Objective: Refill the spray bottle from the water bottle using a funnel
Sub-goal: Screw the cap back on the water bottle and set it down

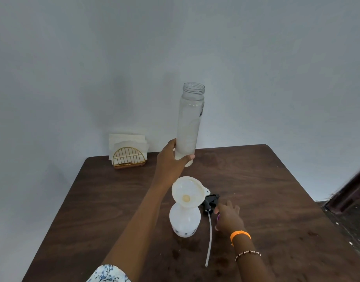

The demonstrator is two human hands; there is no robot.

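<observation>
My left hand (171, 159) grips the base of a tall frosted water bottle (190, 121), uncapped and held upright above the table. Below it stands the white spray bottle (184, 222) with a white funnel (188, 191) seated in its neck. The black spray head (210, 201) with its long dip tube (209, 239) lies on the table just right of the spray bottle. My right hand (228, 217) hovers by the spray head with fingers spread; something small and purple shows under its fingers.
The dark wooden table (114, 200) stands against a pale wall. A gold wire napkin holder (129, 157) with white napkins sits at the table's back left corner. A dark doorway edge (354, 190) shows at the right.
</observation>
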